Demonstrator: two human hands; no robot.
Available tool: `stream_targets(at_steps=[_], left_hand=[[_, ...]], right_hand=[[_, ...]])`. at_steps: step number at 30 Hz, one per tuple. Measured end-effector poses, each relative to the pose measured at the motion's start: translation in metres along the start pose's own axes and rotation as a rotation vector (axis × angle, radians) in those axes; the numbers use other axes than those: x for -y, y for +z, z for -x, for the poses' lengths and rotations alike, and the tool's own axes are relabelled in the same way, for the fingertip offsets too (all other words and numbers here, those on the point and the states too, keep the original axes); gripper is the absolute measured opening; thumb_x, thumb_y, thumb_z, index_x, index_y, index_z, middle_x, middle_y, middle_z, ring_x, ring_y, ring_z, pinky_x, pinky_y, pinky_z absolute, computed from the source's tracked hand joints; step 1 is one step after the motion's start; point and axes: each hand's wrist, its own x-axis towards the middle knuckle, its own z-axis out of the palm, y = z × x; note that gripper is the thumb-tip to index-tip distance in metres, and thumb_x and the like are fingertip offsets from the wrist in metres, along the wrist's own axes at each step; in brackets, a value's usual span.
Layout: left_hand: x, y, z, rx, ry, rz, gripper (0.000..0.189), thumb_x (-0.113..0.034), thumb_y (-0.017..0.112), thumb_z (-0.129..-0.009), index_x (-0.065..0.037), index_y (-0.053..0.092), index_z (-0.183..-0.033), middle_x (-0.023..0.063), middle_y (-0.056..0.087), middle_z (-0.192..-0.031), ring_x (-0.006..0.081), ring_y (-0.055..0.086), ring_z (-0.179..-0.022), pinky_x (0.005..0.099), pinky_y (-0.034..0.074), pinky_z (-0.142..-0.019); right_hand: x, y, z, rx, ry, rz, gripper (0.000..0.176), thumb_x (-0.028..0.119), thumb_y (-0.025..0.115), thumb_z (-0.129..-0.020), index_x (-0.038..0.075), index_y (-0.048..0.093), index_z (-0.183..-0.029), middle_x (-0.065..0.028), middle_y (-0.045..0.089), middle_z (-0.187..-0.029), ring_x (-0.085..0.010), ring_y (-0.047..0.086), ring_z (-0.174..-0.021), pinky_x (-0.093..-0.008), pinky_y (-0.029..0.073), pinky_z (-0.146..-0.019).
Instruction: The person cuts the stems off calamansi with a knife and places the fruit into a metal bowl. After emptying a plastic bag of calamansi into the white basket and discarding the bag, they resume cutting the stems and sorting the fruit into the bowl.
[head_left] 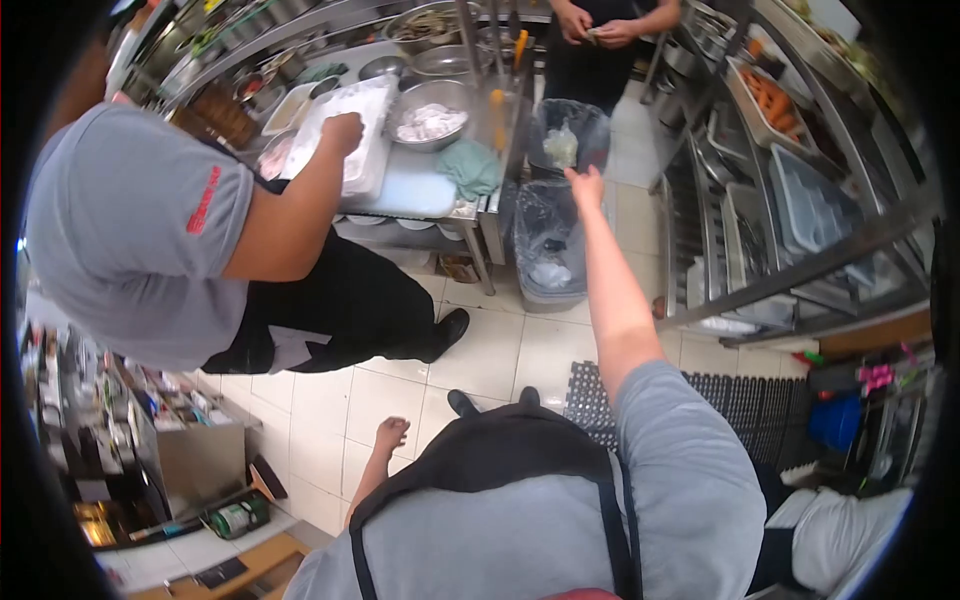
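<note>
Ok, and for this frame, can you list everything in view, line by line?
Flat white tray: one, on the steel counter.
Co-worker in grey shirt: one, left, hand on the tray.
Person in black: one, top, hands together.
Round steel bowls: several, silver, on the counter; one holds pale food.
Crumpled green cloth: one, counter edge.
Plastic-lined waste bins: two, dark and grey, at the counter's end.
Steel shelf rack: one, right, holding trays.
Black rubber mat: one, on the tiled floor.
Right hand: stretched to the far bin's rim; grip unclear.
Left hand: hanging low, empty.
</note>
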Motion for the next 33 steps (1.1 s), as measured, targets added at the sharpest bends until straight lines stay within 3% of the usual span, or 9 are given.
stream_targets(at_steps=[3, 5, 6, 13, 21, 26, 28, 31, 33], left_hand=[[0.063, 0.006, 0.029, -0.055, -0.112, -0.032, 0.030, -0.024, 0.066, -0.076, -0.004, 0.059, -0.098, 0.0090, 0.062, -0.082, 0.0187, 0.060, -0.068, 0.0323, 0.053, -0.055], [0.104, 0.010, 0.049, -0.093, -0.154, -0.071, 0.030, -0.024, 0.066, -0.076, -0.004, 0.060, -0.097, 0.0099, 0.062, -0.082, 0.0199, 0.061, -0.068, 0.0330, 0.053, -0.054], [0.139, 0.009, 0.048, -0.084, -0.131, -0.149, 0.031, -0.024, 0.067, -0.075, -0.003, 0.060, -0.097, 0.0108, 0.062, -0.083, 0.0215, 0.062, -0.068, 0.0340, 0.053, -0.054], [0.159, -0.011, 0.080, -0.177, -0.339, 0.130, 0.033, -0.023, 0.069, -0.073, -0.004, 0.061, -0.098, 0.0121, 0.062, -0.078, 0.0219, 0.062, -0.065, 0.0359, 0.054, -0.053], [0.203, -0.064, 0.082, -0.444, -0.327, 0.365, 0.030, -0.021, 0.066, -0.075, -0.004, 0.060, -0.098, 0.0105, 0.062, -0.075, 0.0196, 0.062, -0.065, 0.0339, 0.053, -0.052], [0.312, -0.093, 0.107, -0.423, -0.535, 0.462, 0.033, -0.024, 0.066, -0.074, -0.002, 0.059, -0.097, 0.0121, 0.061, -0.081, 0.0244, 0.062, -0.070, 0.0383, 0.054, -0.055], [0.350, -0.101, 0.119, -0.391, -0.628, 0.511, 0.034, -0.024, 0.065, -0.075, -0.002, 0.058, -0.099, 0.0139, 0.061, -0.089, 0.0284, 0.063, -0.076, 0.0405, 0.054, -0.059], [0.404, -0.132, 0.117, -0.360, -0.685, 0.510, 0.033, -0.026, 0.066, -0.074, 0.000, 0.058, -0.094, 0.0128, 0.061, -0.083, 0.0263, 0.063, -0.069, 0.0394, 0.053, -0.054], [0.424, -0.164, 0.105, -0.436, -0.627, 0.429, 0.027, -0.027, 0.066, -0.070, -0.001, 0.058, -0.070, 0.0110, 0.059, -0.063, 0.0215, 0.060, -0.053, 0.0342, 0.050, -0.046]], right_hand=[[-0.085, 0.054, 0.032, 0.094, -0.245, 0.003, 0.037, 0.037, 0.066, -0.068, 0.003, 0.063, -0.083, -0.0190, 0.062, -0.082, -0.0358, 0.059, -0.082, -0.0440, 0.045, -0.069], [-0.169, 0.077, 0.060, 0.546, -0.072, 0.208, 0.027, 0.024, 0.065, -0.073, 0.002, 0.066, -0.088, -0.0135, 0.065, -0.091, -0.0257, 0.062, -0.080, -0.0343, 0.047, -0.071], [-0.191, 0.071, 0.087, 0.672, -0.321, 0.516, 0.026, 0.027, 0.060, -0.075, 0.004, 0.066, -0.086, -0.0138, 0.065, -0.091, -0.0299, 0.061, -0.078, -0.0379, 0.047, -0.070], [-0.293, 0.017, 0.218, 1.497, -0.322, 1.230, 0.049, 0.045, 0.060, -0.071, 0.004, 0.065, -0.095, -0.0167, 0.060, -0.102, -0.0320, 0.056, -0.095, -0.0400, 0.043, -0.084], [-0.276, 0.038, 0.267, 1.432, -0.334, 1.388, 0.039, 0.038, 0.064, -0.067, 0.003, 0.067, -0.084, -0.0178, 0.062, -0.096, -0.0314, 0.058, -0.094, -0.0384, 0.047, -0.081], [-0.222, 0.145, 0.343, 1.578, -0.786, 1.318, 0.044, 0.038, 0.065, -0.066, 0.004, 0.065, -0.095, -0.0152, 0.062, -0.101, -0.0304, 0.058, -0.095, -0.0372, 0.046, -0.085], [-0.190, 0.178, 0.391, 1.471, -0.497, 1.048, 0.044, 0.036, 0.067, -0.066, 0.006, 0.065, -0.098, -0.0140, 0.062, -0.101, -0.0289, 0.058, -0.095, -0.0360, 0.045, -0.085], [-0.163, 0.256, 0.462, 1.538, -0.520, 0.974, 0.046, 0.035, 0.069, -0.064, 0.007, 0.065, -0.100, -0.0141, 0.062, -0.103, -0.0278, 0.058, -0.097, -0.0347, 0.045, -0.087], [-0.140, 0.297, 0.511, 1.574, -0.642, 0.944, 0.045, 0.033, 0.069, -0.066, 0.007, 0.064, -0.101, -0.0148, 0.062, -0.103, -0.0282, 0.058, -0.098, -0.0351, 0.045, -0.087]])
